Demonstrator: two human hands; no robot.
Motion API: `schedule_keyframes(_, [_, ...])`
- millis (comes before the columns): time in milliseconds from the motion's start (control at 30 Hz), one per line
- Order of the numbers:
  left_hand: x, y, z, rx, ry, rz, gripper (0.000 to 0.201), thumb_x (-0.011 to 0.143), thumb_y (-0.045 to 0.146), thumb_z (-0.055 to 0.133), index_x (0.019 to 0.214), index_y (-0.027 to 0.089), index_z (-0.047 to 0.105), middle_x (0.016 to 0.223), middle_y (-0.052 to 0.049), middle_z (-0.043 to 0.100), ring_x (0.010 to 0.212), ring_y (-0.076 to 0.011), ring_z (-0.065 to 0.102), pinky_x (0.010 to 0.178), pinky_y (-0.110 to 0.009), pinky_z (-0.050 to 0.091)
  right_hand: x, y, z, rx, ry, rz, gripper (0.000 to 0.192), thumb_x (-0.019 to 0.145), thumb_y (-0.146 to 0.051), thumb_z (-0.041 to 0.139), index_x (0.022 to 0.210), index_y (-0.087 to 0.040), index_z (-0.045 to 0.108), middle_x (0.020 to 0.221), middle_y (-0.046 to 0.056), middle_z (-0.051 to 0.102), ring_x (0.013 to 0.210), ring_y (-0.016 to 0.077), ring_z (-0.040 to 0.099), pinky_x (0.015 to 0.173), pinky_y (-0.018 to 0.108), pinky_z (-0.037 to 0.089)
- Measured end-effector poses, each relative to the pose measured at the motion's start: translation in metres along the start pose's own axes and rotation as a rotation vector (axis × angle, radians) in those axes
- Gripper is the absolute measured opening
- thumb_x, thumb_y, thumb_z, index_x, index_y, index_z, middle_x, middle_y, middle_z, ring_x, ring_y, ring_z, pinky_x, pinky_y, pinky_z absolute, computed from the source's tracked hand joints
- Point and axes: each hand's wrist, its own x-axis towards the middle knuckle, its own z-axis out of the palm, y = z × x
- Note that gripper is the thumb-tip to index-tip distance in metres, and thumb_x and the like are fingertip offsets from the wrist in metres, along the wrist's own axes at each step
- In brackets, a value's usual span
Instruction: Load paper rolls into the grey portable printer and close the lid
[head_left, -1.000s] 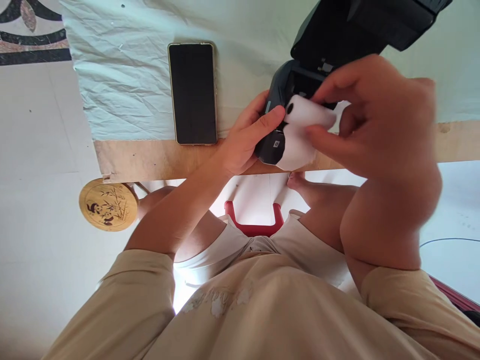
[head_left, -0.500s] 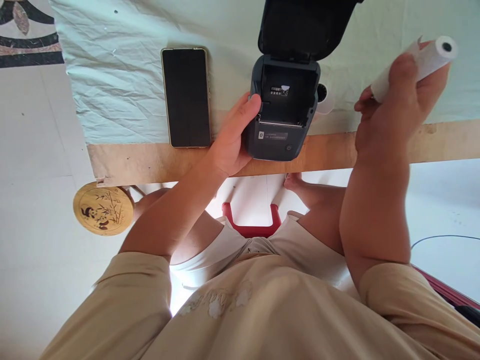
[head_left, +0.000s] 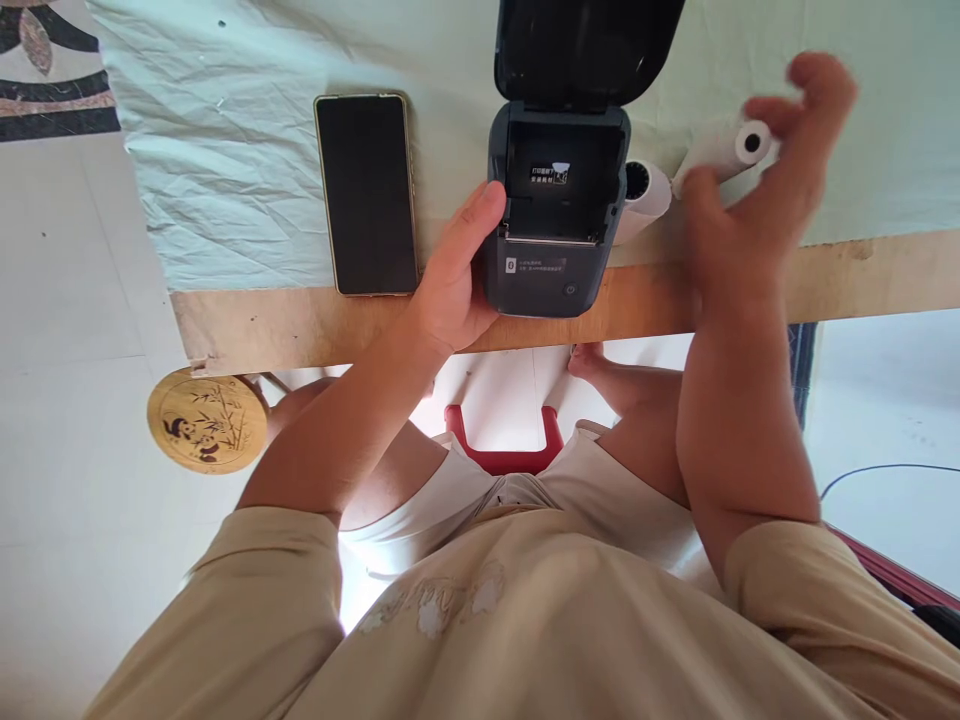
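A dark portable label printer (head_left: pixel 551 270) rests in my left hand (head_left: pixel 461 265), the thumb over its left edge. Its black lid (head_left: pixel 589 50) is flipped back, and the compartment inside shows a small label but no roll. My right hand (head_left: pixel 776 200), slightly blurred, has its fingers spread apart around a white paper roll (head_left: pixel 712 155) that lies on the cloth. Just right of the printer sits a second white roll (head_left: pixel 651 205) with a wider dark core, partly hidden behind the printer.
A dark-screened phone (head_left: pixel 367 195) lies left of the printer on the pale green cloth (head_left: pixel 225 150). The bare wooden table edge (head_left: pixel 300 325) runs in front of me. Below are a round wooden stool (head_left: pixel 240 430), a red frame (head_left: pixel 502 462) between my legs and a thin cable (head_left: pixel 892 467).
My right hand has moved left and lowered the white roll onto the cloth, then opened its fingers. The printer has shifted slightly left, showing more of the second roll.
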Motion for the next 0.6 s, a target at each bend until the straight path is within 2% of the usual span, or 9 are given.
schedule_keyframes(33, [0.0, 0.0, 0.001, 0.004, 0.0, -0.002, 0.034, 0.092, 0.037, 0.039, 0.084, 0.018, 0.066, 0.075, -0.002, 0.065, 0.067, -0.0133, 0.063, 0.062, -0.025, 0.052, 0.0, -0.008, -0.001, 0.01, 0.116, -0.081, 0.068, 0.058, -0.007, 0.042, 0.123, -0.027, 0.044, 0.121, 0.003, 0.05, 0.105, 0.0173, 0.051, 0.089, 0.033, 0.033])
schedule_keyframes(67, [0.0, 0.001, 0.001, 0.003, -0.002, -0.002, 0.036, 0.092, 0.038, 0.037, 0.085, 0.018, 0.067, 0.075, -0.003, 0.066, 0.069, -0.0148, 0.065, 0.065, -0.027, 0.054, -0.001, -0.017, -0.002, 0.023, 0.208, -0.172, 0.063, 0.056, -0.007, 0.039, 0.116, -0.025, 0.05, 0.111, 0.003, 0.053, 0.099, 0.0162, 0.054, 0.083, 0.032, 0.035])
schedule_keyframes(100, [0.0, 0.001, 0.001, 0.002, -0.005, -0.006, 0.038, 0.092, 0.039, 0.036, 0.085, 0.018, 0.067, 0.075, -0.003, 0.066, 0.073, -0.0164, 0.067, 0.068, -0.029, 0.055, -0.002, -0.026, -0.002, 0.047, 0.223, -0.188, 0.061, 0.057, -0.007, 0.036, 0.113, -0.023, 0.053, 0.103, 0.004, 0.053, 0.092, 0.0144, 0.055, 0.079, 0.03, 0.036])
schedule_keyframes(133, [0.0, 0.001, 0.0, 0.001, -0.007, -0.018, 0.039, 0.093, 0.04, 0.035, 0.087, 0.019, 0.068, 0.075, -0.003, 0.067, 0.076, -0.018, 0.068, 0.07, -0.032, 0.056, -0.003, -0.035, -0.001, 0.079, 0.188, -0.203, 0.059, 0.058, -0.008, 0.036, 0.112, -0.022, 0.053, 0.101, 0.004, 0.053, 0.088, 0.0132, 0.056, 0.076, 0.03, 0.037])
schedule_keyframes(167, [0.001, 0.001, -0.001, 0.001, -0.012, -0.032, 0.04, 0.093, 0.041, 0.035, 0.089, 0.019, 0.068, 0.076, -0.003, 0.067, 0.078, -0.0193, 0.069, 0.071, -0.033, 0.056, -0.005, -0.042, 0.0, 0.094, 0.096, -0.2, 0.061, 0.058, -0.009, 0.037, 0.115, -0.022, 0.052, 0.103, 0.004, 0.055, 0.091, 0.0136, 0.057, 0.077, 0.03, 0.039])
schedule_keyframes(267, [0.002, 0.001, -0.004, -0.01, -0.017, -0.045, 0.037, 0.092, 0.038, 0.038, 0.093, 0.019, 0.07, 0.078, -0.003, 0.069, 0.085, -0.0209, 0.07, 0.074, -0.034, 0.058, -0.009, -0.055, 0.007, 0.049, -0.211, -0.141, 0.071, 0.055, -0.008, 0.043, 0.124, -0.023, 0.048, 0.118, 0.005, 0.056, 0.11, 0.017, 0.055, 0.093, 0.033, 0.045])
schedule_keyframes(333, [0.002, 0.0, -0.005, -0.025, 0.012, -0.025, 0.033, 0.091, 0.037, 0.043, 0.093, 0.018, 0.07, 0.081, -0.003, 0.069, 0.091, -0.0213, 0.069, 0.078, -0.034, 0.058, -0.011, -0.056, 0.012, -0.016, -0.316, -0.109, 0.068, 0.057, -0.008, 0.047, 0.122, -0.027, 0.051, 0.118, 0.004, 0.056, 0.112, 0.0182, 0.054, 0.099, 0.036, 0.045])
schedule_keyframes(467, [0.001, -0.001, -0.003, -0.024, 0.046, -0.014, 0.033, 0.091, 0.038, 0.044, 0.093, 0.016, 0.069, 0.087, -0.003, 0.07, 0.097, -0.0199, 0.069, 0.084, -0.033, 0.057, -0.014, -0.053, 0.018, -0.13, -0.318, -0.018, 0.039, 0.073, -0.024, 0.059, 0.112, -0.029, 0.057, 0.111, 0.006, 0.053, 0.105, 0.0186, 0.053, 0.097, 0.038, 0.046])
schedule_keyframes(600, [0.001, -0.001, -0.004, -0.029, 0.006, -0.033, 0.032, 0.09, 0.039, 0.044, 0.093, 0.019, 0.07, 0.081, -0.002, 0.07, 0.089, -0.0193, 0.07, 0.076, -0.031, 0.058, -0.016, -0.049, 0.022, -0.149, -0.233, 0.029, 0.026, 0.075, -0.026, 0.061, 0.101, -0.026, 0.062, 0.1, 0.006, 0.052, 0.095, 0.0162, 0.054, 0.089, 0.036, 0.048])
